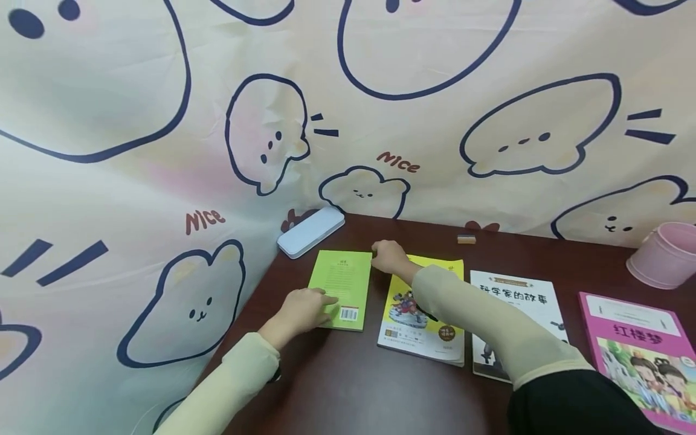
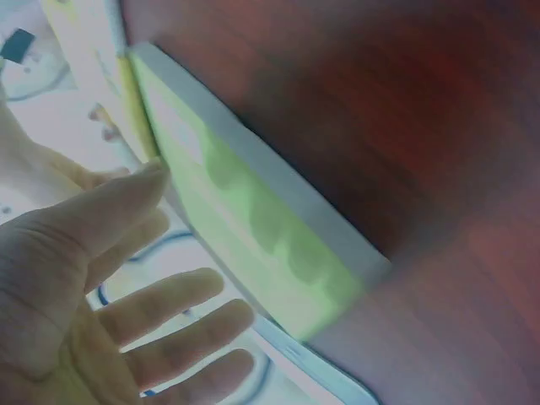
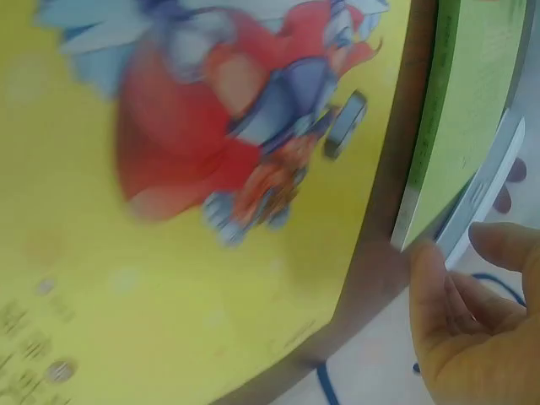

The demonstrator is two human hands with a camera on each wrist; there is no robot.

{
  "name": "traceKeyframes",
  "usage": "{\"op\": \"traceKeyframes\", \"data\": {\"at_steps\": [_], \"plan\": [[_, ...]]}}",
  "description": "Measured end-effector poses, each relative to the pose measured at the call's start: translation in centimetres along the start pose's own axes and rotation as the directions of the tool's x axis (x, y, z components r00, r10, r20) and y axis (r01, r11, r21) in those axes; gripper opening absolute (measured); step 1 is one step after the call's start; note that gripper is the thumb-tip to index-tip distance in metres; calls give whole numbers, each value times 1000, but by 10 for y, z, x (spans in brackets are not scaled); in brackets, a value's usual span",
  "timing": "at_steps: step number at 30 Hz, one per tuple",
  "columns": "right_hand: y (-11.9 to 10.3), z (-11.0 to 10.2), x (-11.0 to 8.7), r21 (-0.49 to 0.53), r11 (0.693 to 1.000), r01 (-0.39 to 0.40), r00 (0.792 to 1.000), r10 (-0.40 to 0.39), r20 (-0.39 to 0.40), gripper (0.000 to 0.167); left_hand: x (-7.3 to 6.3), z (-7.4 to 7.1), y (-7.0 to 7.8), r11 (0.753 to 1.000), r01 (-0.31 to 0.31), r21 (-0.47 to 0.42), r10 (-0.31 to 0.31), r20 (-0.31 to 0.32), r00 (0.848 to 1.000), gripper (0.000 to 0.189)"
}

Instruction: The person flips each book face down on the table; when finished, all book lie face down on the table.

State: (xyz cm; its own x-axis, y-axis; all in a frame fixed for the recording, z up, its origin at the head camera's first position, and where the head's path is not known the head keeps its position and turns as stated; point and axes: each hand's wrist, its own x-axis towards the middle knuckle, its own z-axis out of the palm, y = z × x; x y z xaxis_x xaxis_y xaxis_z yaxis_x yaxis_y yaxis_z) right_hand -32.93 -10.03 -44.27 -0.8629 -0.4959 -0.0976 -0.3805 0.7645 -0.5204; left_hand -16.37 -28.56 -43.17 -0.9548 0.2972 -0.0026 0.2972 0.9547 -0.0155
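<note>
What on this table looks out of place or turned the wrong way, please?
One small oddity: the green book appears to lie back cover up, with its barcode showing, while the white book and pink book show their titles. I see no spill or damage.

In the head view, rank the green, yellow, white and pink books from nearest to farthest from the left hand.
From the left hand:
1. Green book, leftmost, partly covered by that hand in this view.
2. Yellow book, just right of the green one.
3. White book, right of the yellow one.
4. Pink book, at the row's right end.
</note>
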Motion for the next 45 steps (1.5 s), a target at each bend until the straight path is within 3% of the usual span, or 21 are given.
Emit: {"op": "traceKeyframes", "data": {"at_steps": [3,8,11,14,17,19,23,29,39,45], "plan": [[10,-8,-8,-9,1000,-25,999,25,-20,33,8,1,15,996,-90,3,90,-98,991,30],[36,-21,-19,-42,995,-93,994,90,-58,30,24,4,40,979,-201,18,200,-221,955,23],[53,-32,-26,-67,989,-135,989,130,-75,30,32,6,54,979,-205,14,203,-245,948,20],[69,-42,-32,-80,982,-170,985,166,-56,4,37,8,66,981,-195,-1,189,-247,950,16],[82,-49,-37,-117,977,-177,984,177,-10,29,40,11,74,981,-192,1,186,-254,949,13],[89,-53,-40,-138,974,-178,982,184,31,30,42,14,78,980,-197,19,195,-259,946,10],[98,-59,-49,-181,966,-182,977,199,83,11,44,20,86,983,-181,36,184,-223,957,8],[109,-64,-58,-216,952,-216,969,236,70,28,49,22,102,992,-124,-11,122,-120,985,12],[121,-63,-62,-364,914,-179,968,229,100,69,48,30,115,994,-28,-105,23,-55,998,22],[125,-61,-64,-368,919,-145,974,198,110,53,41,32,126,977,68,-200,-66,17,998,36]]}}
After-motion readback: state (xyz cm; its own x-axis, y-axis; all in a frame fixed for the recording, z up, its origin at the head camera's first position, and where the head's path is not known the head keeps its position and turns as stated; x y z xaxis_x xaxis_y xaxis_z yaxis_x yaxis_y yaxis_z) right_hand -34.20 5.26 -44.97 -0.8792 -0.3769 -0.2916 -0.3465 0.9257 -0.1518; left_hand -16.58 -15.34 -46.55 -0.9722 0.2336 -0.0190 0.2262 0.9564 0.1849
